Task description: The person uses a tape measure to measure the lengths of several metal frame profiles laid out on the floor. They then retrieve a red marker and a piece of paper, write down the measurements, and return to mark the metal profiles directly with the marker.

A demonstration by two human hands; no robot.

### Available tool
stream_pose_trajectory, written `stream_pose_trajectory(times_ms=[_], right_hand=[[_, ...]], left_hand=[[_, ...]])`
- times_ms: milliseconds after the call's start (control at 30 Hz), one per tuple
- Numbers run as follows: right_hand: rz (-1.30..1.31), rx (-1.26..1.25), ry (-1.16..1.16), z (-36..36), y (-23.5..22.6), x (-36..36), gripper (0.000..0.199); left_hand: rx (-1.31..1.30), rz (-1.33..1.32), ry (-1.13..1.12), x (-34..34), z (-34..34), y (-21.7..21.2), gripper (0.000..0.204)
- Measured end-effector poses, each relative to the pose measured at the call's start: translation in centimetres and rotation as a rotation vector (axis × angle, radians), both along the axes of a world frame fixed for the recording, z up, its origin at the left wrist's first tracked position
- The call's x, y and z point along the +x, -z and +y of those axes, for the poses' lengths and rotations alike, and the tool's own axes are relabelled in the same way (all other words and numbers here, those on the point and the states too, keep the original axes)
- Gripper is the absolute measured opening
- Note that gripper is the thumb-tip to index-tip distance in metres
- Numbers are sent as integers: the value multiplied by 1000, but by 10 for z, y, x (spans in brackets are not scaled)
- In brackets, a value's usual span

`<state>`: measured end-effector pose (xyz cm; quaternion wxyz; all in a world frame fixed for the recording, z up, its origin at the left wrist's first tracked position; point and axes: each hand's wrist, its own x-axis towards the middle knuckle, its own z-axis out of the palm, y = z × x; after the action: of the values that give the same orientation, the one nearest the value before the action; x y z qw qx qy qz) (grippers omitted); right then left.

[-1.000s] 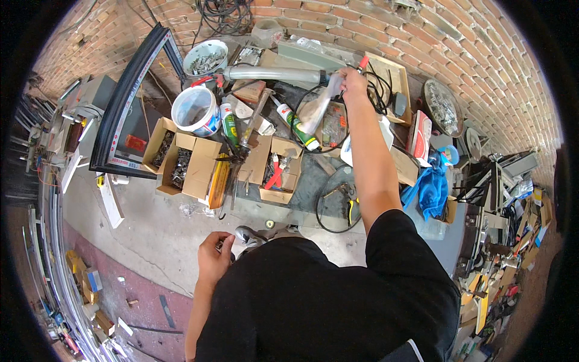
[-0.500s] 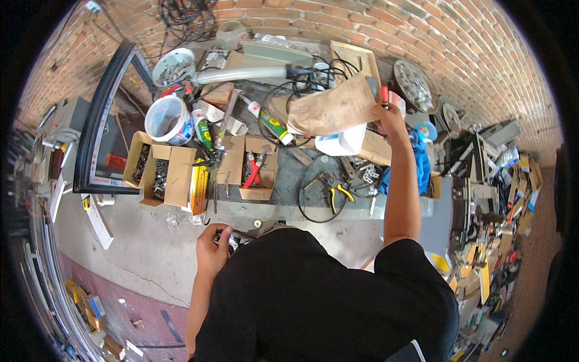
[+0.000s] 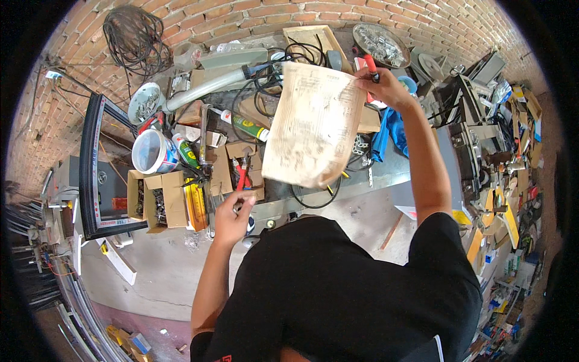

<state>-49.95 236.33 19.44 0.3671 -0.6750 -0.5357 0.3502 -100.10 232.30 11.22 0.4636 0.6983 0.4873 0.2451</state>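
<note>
My right hand (image 3: 391, 89) is raised over the far right of the bench. It pinches the upper right corner of a stained, brownish printed sheet of paper (image 3: 313, 123) and also holds a red marker (image 3: 370, 65), which sticks up from the fingers. The sheet hangs over the middle of the bench and hides what lies behind it. My left hand (image 3: 234, 218) is at the bench's front edge with its fingers curled together. Whatever may be between those fingers is too small to make out. Just beyond it lie red-handled pliers (image 3: 243, 174) in a cardboard box.
Cardboard boxes of screws (image 3: 158, 202), a white bucket (image 3: 154, 151) and green tubes (image 3: 246, 125) stand on the left half. A dark window frame (image 3: 96, 175) leans at the bench's left end. Blue cloth (image 3: 389, 137) lies right; a pan of metal parts (image 3: 381, 45) sits far right.
The sheet has swung down and turned its printed side toward me, covering the yellow-handled pliers. My left hand has risen slightly toward the bench. The whole view has shifted.
</note>
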Motion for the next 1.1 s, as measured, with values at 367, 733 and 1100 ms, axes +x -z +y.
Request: stream_pose_trajectory(times_ms=[367,733,1100], right_hand=[[-283,156,-656,86,-96,-85,31],[-300,188,-735,144,-114,-151,40],[154,55,-439,67,31,-167,65]], left_hand=[[-358,-423,-18,47,72,-38,77],[-333,-448,-95,31,37,-45,18],[-240,-632,-561,-38,-3,3,16]])
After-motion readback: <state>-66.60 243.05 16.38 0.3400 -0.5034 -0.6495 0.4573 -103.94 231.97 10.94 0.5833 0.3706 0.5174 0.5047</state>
